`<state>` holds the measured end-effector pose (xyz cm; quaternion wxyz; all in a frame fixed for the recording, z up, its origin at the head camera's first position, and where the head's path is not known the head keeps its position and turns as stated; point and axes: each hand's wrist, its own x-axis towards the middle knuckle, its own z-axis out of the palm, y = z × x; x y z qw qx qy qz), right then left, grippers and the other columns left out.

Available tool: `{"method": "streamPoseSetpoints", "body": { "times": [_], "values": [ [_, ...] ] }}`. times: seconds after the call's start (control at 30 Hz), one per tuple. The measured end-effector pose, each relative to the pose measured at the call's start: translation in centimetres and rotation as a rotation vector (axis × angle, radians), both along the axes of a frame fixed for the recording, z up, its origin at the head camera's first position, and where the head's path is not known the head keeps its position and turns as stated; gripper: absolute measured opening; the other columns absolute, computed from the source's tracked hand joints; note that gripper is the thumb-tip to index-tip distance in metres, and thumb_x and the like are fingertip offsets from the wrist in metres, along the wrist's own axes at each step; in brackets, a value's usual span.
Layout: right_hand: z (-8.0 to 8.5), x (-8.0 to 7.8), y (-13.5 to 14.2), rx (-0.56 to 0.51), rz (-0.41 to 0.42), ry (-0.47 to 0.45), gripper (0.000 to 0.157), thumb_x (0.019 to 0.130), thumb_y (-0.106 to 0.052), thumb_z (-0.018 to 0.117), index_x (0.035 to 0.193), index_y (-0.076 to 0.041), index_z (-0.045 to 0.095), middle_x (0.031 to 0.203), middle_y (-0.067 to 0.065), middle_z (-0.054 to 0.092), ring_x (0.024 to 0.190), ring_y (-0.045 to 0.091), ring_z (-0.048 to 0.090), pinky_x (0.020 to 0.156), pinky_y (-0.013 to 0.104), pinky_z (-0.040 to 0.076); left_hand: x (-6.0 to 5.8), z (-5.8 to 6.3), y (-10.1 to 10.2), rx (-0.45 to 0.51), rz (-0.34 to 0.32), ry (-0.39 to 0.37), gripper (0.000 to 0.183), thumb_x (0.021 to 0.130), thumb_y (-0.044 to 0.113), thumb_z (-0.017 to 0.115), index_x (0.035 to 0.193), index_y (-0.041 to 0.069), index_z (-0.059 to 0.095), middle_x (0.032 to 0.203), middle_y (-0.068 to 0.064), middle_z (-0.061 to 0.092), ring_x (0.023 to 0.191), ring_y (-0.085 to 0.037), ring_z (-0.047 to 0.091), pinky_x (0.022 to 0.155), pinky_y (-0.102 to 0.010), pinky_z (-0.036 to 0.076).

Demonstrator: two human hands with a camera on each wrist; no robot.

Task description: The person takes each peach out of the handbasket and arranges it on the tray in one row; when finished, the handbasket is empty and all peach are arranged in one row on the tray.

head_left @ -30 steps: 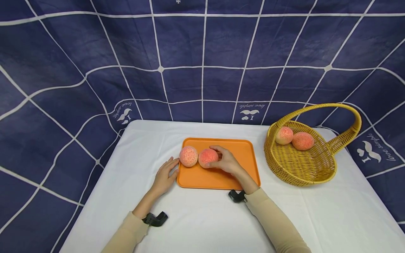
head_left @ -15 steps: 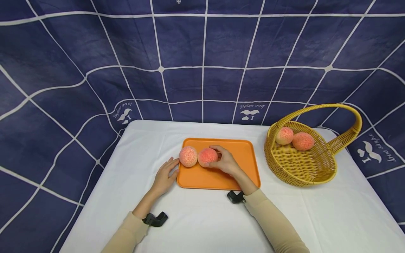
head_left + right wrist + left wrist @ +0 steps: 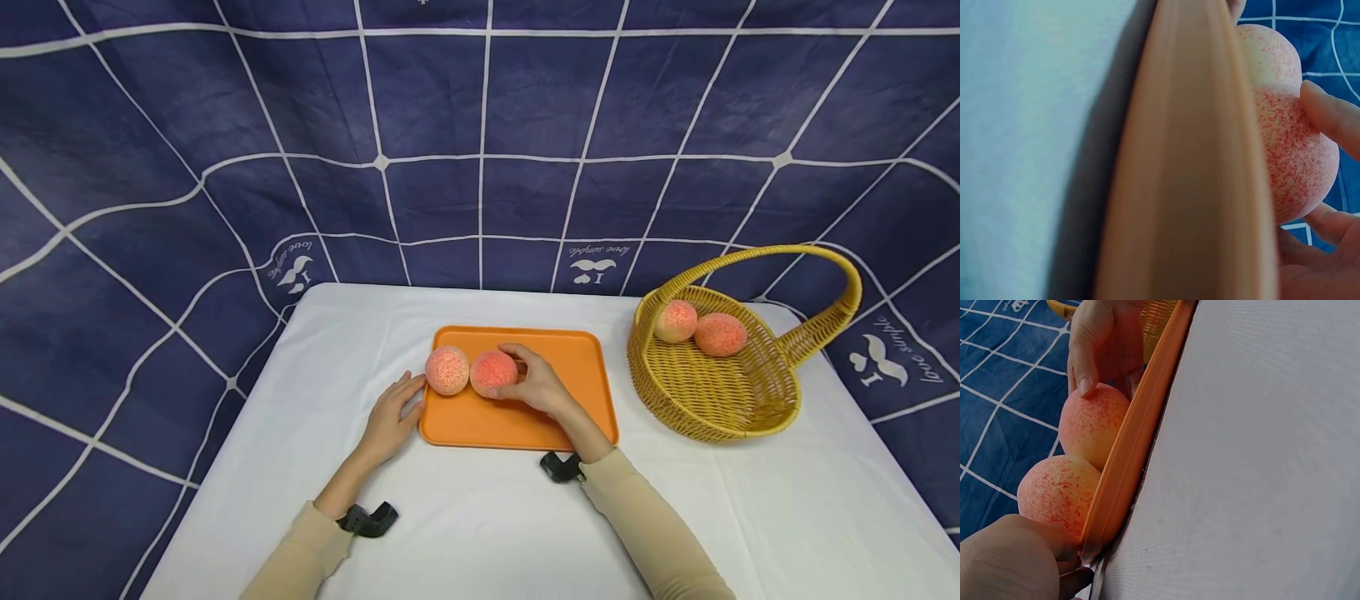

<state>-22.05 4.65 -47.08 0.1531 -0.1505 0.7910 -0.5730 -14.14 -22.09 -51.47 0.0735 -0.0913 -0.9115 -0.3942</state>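
Note:
Two pink, speckled peaches sit side by side on an orange tray (image 3: 498,427) in the head view. My right hand (image 3: 542,387) grips the right peach (image 3: 491,373), thumb at its near side and fingers curled over its far side. The right wrist view shows that peach (image 3: 1294,156) between thumb and fingers, partly hidden by the tray wall (image 3: 1191,162). The left peach (image 3: 447,371) stands at the tray's left end. Beside it, my left hand (image 3: 390,419) rests at the tray's left edge, fingers relaxed, fingertips right at the rim and close to that peach.
A yellow wicker basket (image 3: 697,408) with a tall handle stands right of the tray. Inside lie a round peach (image 3: 676,321) and a longer one (image 3: 720,334). White cloth (image 3: 465,525) covers the table; a dark blue checked curtain (image 3: 427,200) hangs behind.

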Motion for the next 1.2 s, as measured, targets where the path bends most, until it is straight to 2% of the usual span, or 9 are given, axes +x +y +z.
{"method": "streamPoseSetpoints", "body": {
  "times": [0.33, 0.6, 0.67, 0.9, 1.07, 1.2],
  "values": [
    [0.0, 0.1, -0.3, 0.026, -0.057, 0.032, 0.072, 0.071, -0.001, 0.083, 0.136, -0.007, 0.053, 0.133, 0.013, 0.059, 0.114, 0.029, 0.060, 0.095, 0.037, 0.055, 0.0, 0.1, 0.0, 0.004, -0.006, 0.011, 0.045, 0.096, 0.009, 0.058, 0.139, -0.002, 0.051, 0.145, -0.017, 0.052, 0.144, -0.036, 0.035, 0.121, -0.052, 0.023],
    [0.6, 0.3, -0.2, 0.002, -0.023, -0.001, 0.081, 0.072, -0.003, 0.084, 0.143, -0.003, 0.045, 0.140, 0.018, 0.053, 0.121, 0.034, 0.056, 0.101, 0.044, 0.052, -0.1, 0.1, 0.0, 0.014, -0.017, 0.009, 0.045, 0.097, 0.010, 0.057, 0.139, -0.003, 0.051, 0.145, -0.016, 0.051, 0.144, -0.035, 0.034, 0.121, -0.051, 0.022],
    [0.1, 0.1, -0.1, 0.006, -0.023, -0.003, 0.083, 0.071, -0.004, 0.085, 0.144, -0.004, 0.045, 0.140, 0.017, 0.053, 0.121, 0.033, 0.056, 0.100, 0.042, 0.053, -0.2, 0.1, 0.0, 0.011, -0.017, 0.010, 0.045, 0.096, 0.010, 0.057, 0.139, -0.003, 0.050, 0.145, -0.016, 0.051, 0.144, -0.036, 0.034, 0.121, -0.052, 0.022],
    [0.3, 0.1, 0.1, 0.012, -0.024, -0.002, 0.086, 0.070, -0.006, 0.086, 0.145, -0.004, 0.044, 0.143, 0.015, 0.051, 0.123, 0.033, 0.056, 0.100, 0.039, 0.053, -0.2, 0.1, 0.0, 0.018, -0.016, 0.008, 0.045, 0.097, 0.011, 0.057, 0.139, -0.002, 0.051, 0.145, -0.016, 0.051, 0.144, -0.035, 0.034, 0.121, -0.051, 0.022],
    [0.9, 0.5, 0.7, 0.002, -0.033, -0.025, 0.089, 0.069, -0.006, 0.087, 0.146, -0.005, 0.042, 0.148, 0.018, 0.045, 0.129, 0.036, 0.052, 0.101, 0.044, 0.052, -0.1, 0.0, 0.0, 0.014, -0.021, 0.013, 0.045, 0.097, 0.011, 0.057, 0.139, -0.002, 0.051, 0.145, -0.016, 0.051, 0.144, -0.036, 0.034, 0.121, -0.052, 0.022],
    [1.6, 1.1, 1.9, 0.021, -0.046, -0.009, 0.089, 0.070, -0.009, 0.087, 0.147, -0.006, 0.041, 0.150, 0.018, 0.041, 0.131, 0.038, 0.049, 0.104, 0.048, 0.050, 0.0, -0.1, -0.1, 0.009, -0.016, 0.020, 0.045, 0.097, 0.012, 0.057, 0.139, -0.002, 0.051, 0.145, -0.017, 0.051, 0.143, -0.037, 0.035, 0.121, -0.053, 0.023]
  ]
}}
